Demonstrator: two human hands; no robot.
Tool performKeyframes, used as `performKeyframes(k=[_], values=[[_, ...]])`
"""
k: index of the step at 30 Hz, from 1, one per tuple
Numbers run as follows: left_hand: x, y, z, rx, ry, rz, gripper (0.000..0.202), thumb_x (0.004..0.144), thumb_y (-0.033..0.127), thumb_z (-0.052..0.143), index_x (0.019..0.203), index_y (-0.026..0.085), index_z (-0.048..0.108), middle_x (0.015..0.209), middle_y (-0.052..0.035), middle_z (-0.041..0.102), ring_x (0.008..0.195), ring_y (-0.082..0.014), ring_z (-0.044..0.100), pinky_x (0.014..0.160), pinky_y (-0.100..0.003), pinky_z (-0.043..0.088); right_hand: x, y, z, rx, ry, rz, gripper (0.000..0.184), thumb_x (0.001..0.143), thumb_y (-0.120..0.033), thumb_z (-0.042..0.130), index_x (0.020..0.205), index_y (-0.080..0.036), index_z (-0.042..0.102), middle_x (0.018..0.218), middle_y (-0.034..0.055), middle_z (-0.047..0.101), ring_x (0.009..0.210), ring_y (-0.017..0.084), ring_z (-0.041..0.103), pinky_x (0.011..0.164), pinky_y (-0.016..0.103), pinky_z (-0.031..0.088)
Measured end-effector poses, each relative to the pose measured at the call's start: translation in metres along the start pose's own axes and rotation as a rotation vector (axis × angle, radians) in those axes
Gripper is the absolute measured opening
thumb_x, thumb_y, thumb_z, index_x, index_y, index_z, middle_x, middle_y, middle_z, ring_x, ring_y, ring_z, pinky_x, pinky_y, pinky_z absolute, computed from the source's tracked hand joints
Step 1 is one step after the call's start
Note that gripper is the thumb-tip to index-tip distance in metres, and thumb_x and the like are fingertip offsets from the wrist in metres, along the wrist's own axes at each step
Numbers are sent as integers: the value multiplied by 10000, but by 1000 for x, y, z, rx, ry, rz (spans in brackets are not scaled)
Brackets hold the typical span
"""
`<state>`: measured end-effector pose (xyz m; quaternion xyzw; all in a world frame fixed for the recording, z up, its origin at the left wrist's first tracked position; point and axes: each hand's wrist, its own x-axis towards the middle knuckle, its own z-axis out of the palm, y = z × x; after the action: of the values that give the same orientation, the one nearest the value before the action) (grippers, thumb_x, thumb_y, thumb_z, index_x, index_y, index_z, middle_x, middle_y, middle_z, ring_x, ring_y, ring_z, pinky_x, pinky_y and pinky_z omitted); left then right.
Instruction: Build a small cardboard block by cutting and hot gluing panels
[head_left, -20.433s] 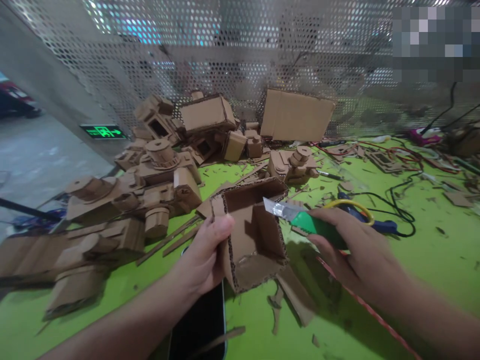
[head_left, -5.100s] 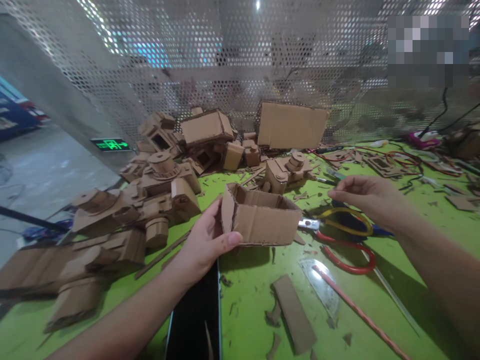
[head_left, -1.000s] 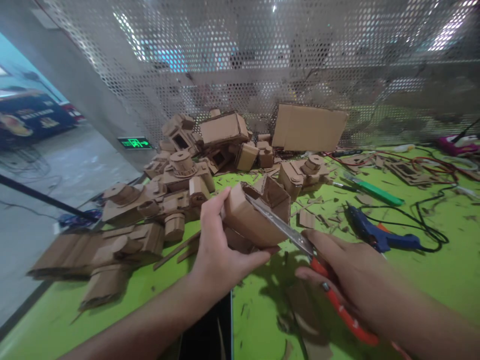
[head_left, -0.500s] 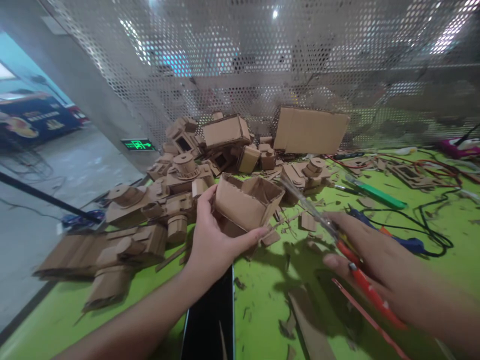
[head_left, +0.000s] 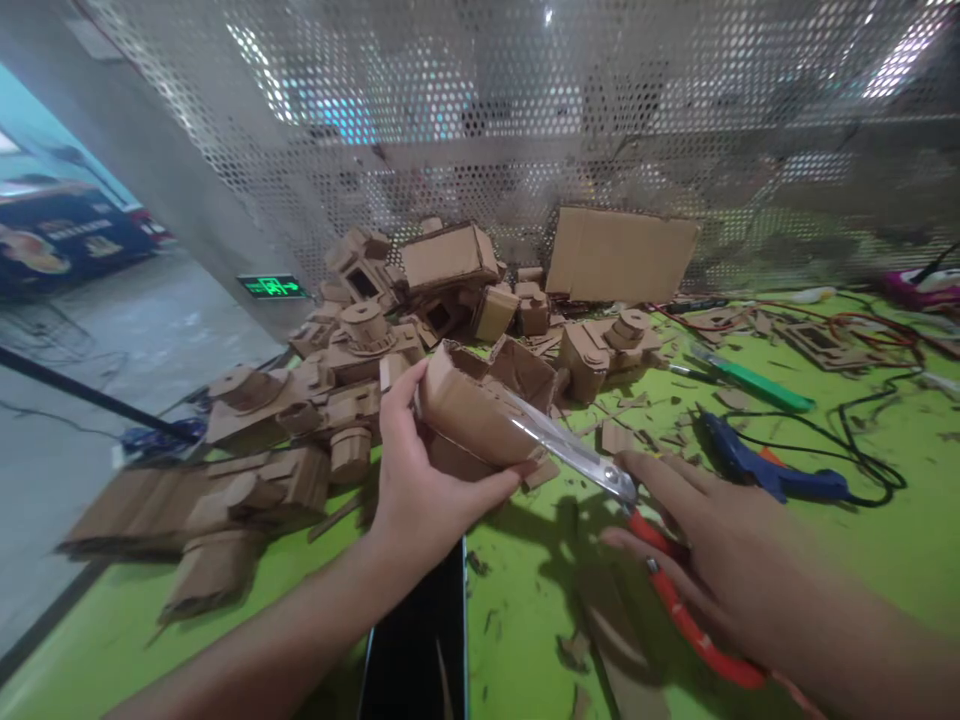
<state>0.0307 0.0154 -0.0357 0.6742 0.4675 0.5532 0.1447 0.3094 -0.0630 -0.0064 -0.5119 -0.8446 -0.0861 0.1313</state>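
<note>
The left hand [head_left: 420,490] grips an open cardboard box [head_left: 480,405] just above the green table [head_left: 525,610]. The right hand [head_left: 712,550] clasps red-handled scissors [head_left: 622,500], blades against the box's near wall.

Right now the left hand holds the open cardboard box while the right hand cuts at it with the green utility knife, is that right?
Not quite. The left hand does hold the cardboard box, but the right hand cuts at it with red-handled scissors. The green utility knife lies apart on the green table. The head view shows this.
</note>
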Motion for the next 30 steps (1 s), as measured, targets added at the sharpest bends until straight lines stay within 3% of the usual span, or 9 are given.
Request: performKeyframes(k=[5,10,13,17,23,30], values=[[-1,-3,-1,9,2,-1,1249,565,357,1062,1603,240,376,1622,-174,444,1571,-424,438,1330,-594,344,0,-1,4,22,35,6,384,1144,-542,409,1291,-224,566,797,22,801,451,268,730,405,368,509],[0,-1,0,72,10,40,1242,576,425,1060,1599,231,382,1563,-167,489,1525,-422,484,1279,-586,418,-2,3,2,87,-37,28,425,1121,-562,467,1359,-220,550,821,41,797,574,290,766,492,370,542],[1,2,0,91,-2,62,1260,575,465,1065,1606,227,381,1543,-167,494,1479,-416,523,1245,-573,460,-2,1,-3,179,-130,59,464,1121,-584,465,1419,-233,522,954,72,809,694,282,793,573,365,566],[-3,5,0,134,-61,103,1246,599,428,1062,1616,217,374,1543,-180,489,1434,-404,556,1226,-571,482,1,-4,-7,253,-191,61,412,1135,-597,417,1313,-255,561,1002,75,804,717,269,792,593,360,564],[-9,6,1,83,-130,86,1237,623,366,1044,1635,218,348,1552,-186,503,1413,-407,588,1236,-609,472,4,-6,0,152,-72,12,345,1148,-586,386,1110,-278,535,739,-9,762,458,238,704,413,313,451],[-11,4,1,33,-166,-7,1240,612,350,1046,1628,255,340,1561,-176,507,1402,-412,609,1216,-616,498,6,-10,2,85,8,-20,379,1166,-572,339,1129,-253,540,663,-28,738,430,232,717,400,305,475]])
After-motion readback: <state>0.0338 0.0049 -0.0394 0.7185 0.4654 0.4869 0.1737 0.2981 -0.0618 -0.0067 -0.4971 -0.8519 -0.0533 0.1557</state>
